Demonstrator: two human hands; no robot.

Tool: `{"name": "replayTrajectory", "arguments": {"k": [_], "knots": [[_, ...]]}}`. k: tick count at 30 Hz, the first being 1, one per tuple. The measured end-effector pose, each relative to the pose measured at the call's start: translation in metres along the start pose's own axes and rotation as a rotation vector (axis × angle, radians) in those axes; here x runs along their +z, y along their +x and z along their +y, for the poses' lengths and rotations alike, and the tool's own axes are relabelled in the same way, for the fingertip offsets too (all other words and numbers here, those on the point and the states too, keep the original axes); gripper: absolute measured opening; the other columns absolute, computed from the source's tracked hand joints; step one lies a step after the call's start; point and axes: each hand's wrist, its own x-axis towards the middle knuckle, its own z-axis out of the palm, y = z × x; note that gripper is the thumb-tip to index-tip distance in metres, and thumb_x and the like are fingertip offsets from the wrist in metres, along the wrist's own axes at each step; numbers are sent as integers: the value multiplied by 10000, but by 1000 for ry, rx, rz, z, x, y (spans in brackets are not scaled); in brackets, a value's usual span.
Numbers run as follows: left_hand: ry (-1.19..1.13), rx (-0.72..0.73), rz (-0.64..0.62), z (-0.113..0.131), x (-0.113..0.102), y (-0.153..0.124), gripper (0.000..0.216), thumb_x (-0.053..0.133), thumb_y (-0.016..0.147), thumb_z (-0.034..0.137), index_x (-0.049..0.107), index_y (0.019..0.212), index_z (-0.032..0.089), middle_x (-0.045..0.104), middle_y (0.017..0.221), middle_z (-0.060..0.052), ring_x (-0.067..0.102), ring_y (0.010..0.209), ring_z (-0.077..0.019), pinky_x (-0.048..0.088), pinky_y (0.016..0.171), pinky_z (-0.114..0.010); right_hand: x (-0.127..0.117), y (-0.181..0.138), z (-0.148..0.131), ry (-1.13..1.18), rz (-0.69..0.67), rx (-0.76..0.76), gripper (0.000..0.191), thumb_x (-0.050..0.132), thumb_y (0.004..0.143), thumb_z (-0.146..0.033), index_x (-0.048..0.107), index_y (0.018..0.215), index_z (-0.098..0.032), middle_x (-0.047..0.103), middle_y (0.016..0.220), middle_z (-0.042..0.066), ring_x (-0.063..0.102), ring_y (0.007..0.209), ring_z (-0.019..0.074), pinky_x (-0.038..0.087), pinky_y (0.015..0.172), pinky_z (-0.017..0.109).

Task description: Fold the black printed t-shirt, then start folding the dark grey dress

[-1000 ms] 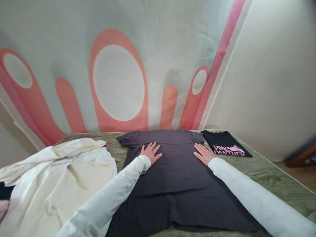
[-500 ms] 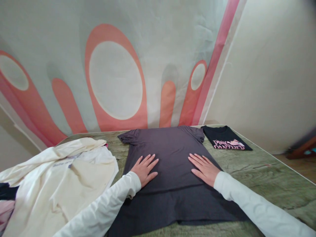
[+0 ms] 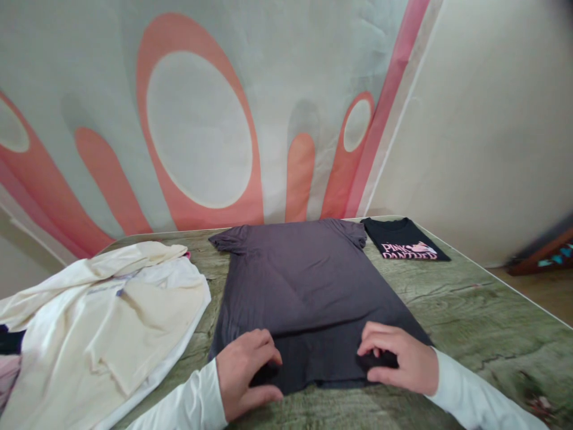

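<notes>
A dark grey T-shirt [image 3: 299,275] lies spread flat on the table, collar end toward the wall and hem toward me. My left hand [image 3: 248,370] is over its lower left part near the hem, fingers curled and thumb apart. Over the lower right part is my right hand [image 3: 400,358], its fingers bent with a gap to the thumb. No cloth shows pinched in either hand. Whether the fingertips touch the shirt is hard to tell.
To the left lies a heap of cream clothing [image 3: 147,322], with a pink garment [image 3: 8,376] at its edge. A folded black T-shirt [image 3: 403,239] with pink lettering sits at the back right of the wood-patterned table [image 3: 474,310]. Behind stands a patterned wall [image 3: 277,89].
Both hands have slid from the middle of the grey T-shirt down toward its hem. Their flat, spread fingers are now curled. The view has shifted slightly.
</notes>
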Motion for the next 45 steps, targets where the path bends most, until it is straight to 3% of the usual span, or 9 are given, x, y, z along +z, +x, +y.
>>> {"name": "replayTrajectory", "arguments": {"k": [8, 16, 21, 25, 30, 35, 45], "knots": [[-64, 24, -93, -8, 6, 0, 156, 514, 776, 346, 526, 728, 198, 539, 769, -23, 464, 749, -157, 349, 682, -271, 9, 6, -2, -85, -55, 30, 191, 574, 723, -373, 575, 670, -189, 541, 694, 11, 494, 636, 118, 386, 694, 284], [-119, 4, -158, -14, 3, 1, 217, 591, 731, 397, 574, 661, 192, 569, 715, 7, 520, 699, -117, 356, 678, -237, 4, 4, -8, -31, -104, 49, 237, 601, 703, -402, 564, 630, -179, 525, 653, -7, 503, 623, 109, 370, 767, 320], [-162, 24, -200, -11, -4, 0, 229, 572, 743, 403, 585, 662, 189, 576, 670, 9, 522, 626, -101, 371, 588, -198, 0, 1, -6, 66, -163, 8, 231, 623, 684, -386, 580, 624, -167, 522, 639, 9, 496, 604, 110, 396, 601, 240], [-181, -5, -235, -12, -6, -3, 190, 549, 758, 383, 581, 728, 198, 571, 665, 20, 512, 580, -90, 373, 541, -177, -1, 0, -8, 86, -195, 3, 191, 603, 697, -351, 601, 647, -167, 529, 646, 16, 498, 591, 109, 397, 559, 225], [-59, -21, -63, -24, -15, -9, 177, 507, 774, 368, 535, 810, 197, 535, 776, -14, 503, 708, -132, 397, 641, -216, -21, -5, 0, 50, -85, 137, 175, 564, 728, -333, 593, 779, -168, 547, 749, 34, 501, 604, 107, 402, 555, 223], [122, -69, 121, -36, -20, -26, 186, 436, 810, 367, 517, 828, 201, 498, 880, -39, 469, 814, -168, 381, 748, -272, -44, -29, 36, -159, 109, 302, 150, 523, 729, -317, 573, 797, -193, 529, 850, 50, 507, 711, 146, 416, 633, 263], [101, -135, 105, -32, -19, -58, 205, 431, 820, 369, 466, 717, 195, 482, 751, -16, 461, 717, -152, 371, 658, -242, -49, -70, 66, -150, 11, 380, 136, 567, 636, -284, 532, 554, -182, 508, 697, 26, 494, 648, 142, 394, 592, 251]]}}
